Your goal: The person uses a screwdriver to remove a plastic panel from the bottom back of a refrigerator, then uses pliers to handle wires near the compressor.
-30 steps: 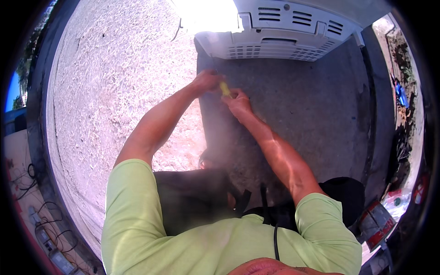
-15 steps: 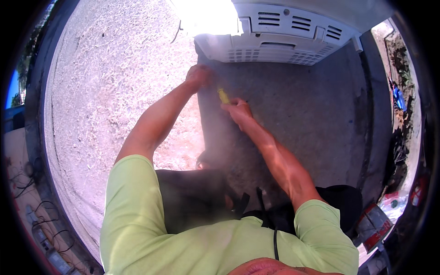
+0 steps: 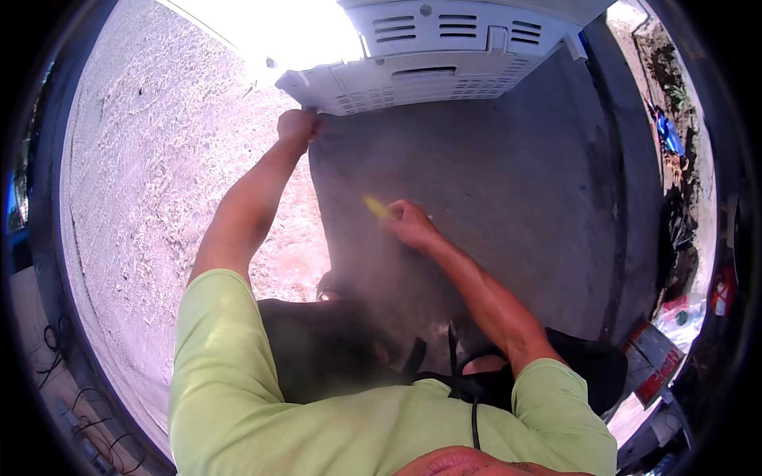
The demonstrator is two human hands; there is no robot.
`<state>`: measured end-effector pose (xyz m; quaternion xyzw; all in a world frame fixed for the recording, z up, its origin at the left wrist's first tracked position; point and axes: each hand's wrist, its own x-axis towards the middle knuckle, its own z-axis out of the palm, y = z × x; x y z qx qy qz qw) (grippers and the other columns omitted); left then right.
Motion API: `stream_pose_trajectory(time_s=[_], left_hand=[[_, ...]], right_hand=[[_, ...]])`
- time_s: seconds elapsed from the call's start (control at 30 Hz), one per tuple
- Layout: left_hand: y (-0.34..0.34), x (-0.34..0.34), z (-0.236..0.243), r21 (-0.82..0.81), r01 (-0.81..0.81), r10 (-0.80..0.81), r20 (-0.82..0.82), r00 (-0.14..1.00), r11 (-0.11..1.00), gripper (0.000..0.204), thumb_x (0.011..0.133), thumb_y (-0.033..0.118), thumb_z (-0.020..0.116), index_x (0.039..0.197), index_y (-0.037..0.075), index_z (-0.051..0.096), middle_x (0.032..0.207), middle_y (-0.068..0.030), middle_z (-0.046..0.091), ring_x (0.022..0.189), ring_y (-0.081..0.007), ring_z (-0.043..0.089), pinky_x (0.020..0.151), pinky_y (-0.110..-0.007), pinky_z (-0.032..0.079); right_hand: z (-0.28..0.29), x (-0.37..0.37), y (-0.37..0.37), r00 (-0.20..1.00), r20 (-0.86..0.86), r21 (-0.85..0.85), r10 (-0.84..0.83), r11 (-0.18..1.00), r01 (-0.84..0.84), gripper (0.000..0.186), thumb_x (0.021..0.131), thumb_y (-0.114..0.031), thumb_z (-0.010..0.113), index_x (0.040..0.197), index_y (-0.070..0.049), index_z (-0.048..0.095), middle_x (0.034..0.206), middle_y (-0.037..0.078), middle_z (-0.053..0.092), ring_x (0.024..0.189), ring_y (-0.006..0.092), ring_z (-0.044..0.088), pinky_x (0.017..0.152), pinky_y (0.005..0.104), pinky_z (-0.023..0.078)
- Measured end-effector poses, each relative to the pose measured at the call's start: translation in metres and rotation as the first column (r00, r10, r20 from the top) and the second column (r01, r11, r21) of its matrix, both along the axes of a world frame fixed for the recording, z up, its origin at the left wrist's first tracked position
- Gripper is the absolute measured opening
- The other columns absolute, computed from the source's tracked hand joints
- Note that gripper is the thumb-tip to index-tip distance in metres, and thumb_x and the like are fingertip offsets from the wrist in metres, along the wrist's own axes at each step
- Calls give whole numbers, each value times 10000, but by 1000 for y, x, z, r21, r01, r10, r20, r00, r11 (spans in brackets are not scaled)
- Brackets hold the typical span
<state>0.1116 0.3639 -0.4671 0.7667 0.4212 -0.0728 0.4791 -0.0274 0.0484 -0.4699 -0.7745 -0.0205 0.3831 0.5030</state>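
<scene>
My left hand (image 3: 298, 127) is closed at the near left corner of a white slotted appliance housing (image 3: 429, 73). Its fingers are partly hidden, so I cannot tell what they grip. My right hand (image 3: 411, 224), lower and to the right, is closed around a short yellow tool (image 3: 375, 207). The tool's tip points up and left, away from me. It is blurred, and its exact kind does not show. Both hands are over the ground, apart from each other.
Sunlit rough concrete (image 3: 167, 174) lies on the left, and dark shaded ground (image 3: 508, 182) under the housing. A red and grey box (image 3: 652, 365) and a blue item (image 3: 668, 133) are along the right side. Cables (image 3: 87, 404) lie at lower left. Haze hangs before my knees.
The view has shifted, and the housing appears farther left. My right hand has drawn back toward me with the yellow tool. My left hand remains near the housing's corner.
</scene>
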Motion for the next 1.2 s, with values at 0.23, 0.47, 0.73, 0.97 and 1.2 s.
stream_pose_trajectory(time_s=[0.23, 0.47, 0.73, 0.97, 1.2], left_hand=[[-22, -8, -14, -287, -37, 33, -19, 999, 957, 201, 889, 233, 635, 765, 75, 632, 645, -60, 585, 521, -167, 575, 436, -311, 441], [-19, -24, -36, -16, 734, -725, -169, 667, 679, 175, 859, 194, 658, 992, 86, 697, 895, -81, 688, 732, -227, 689, 638, -372, 560], [13, -48, 91, -136, 322, -288, 226, 931, 937, 322, 974, 234, 518, 1176, 7, 622, 916, -66, 675, 745, -148, 646, 661, -294, 516], [8, -52, 193, -325, 179, -18, 443, 896, 929, 423, 1036, 389, 448, 1220, 36, 590, 996, -91, 687, 839, -175, 639, 760, -329, 496], [-14, -40, 217, -333, 151, 11, 437, 899, 931, 412, 1050, 426, 459, 1088, 37, 588, 888, -105, 660, 730, -177, 622, 674, -315, 506]], right_hand=[[-1, 1, -17, 991, 27, -96, 134, 987, -131, 515, 775, -320, 793, 1150, -2, 640, 1079, 167, 696, 1012, 283, 674, 874, 385, 520], [-4, 18, -43, 897, 0, -333, 441, 846, -416, 543, 807, -379, 712, 1232, -46, 656, 1160, 199, 690, 1058, 334, 667, 904, 420, 521], [141, 253, -162, 920, 369, -282, -136, 926, 250, 564, 920, -535, 629, 1139, -17, 654, 935, 34, 676, 746, 121, 608, 690, 293, 484], [185, 306, -194, 811, 38, 386, -584, 757, 527, 431, 953, -529, 594, 1048, -113, 655, 891, 5, 694, 740, 115, 661, 596, 257, 487], [181, 308, -195, 835, 136, 304, -533, 825, 476, 395, 1009, -509, 541, 1019, -132, 658, 766, -55, 613, 655, 75, 597, 555, 233, 427]])
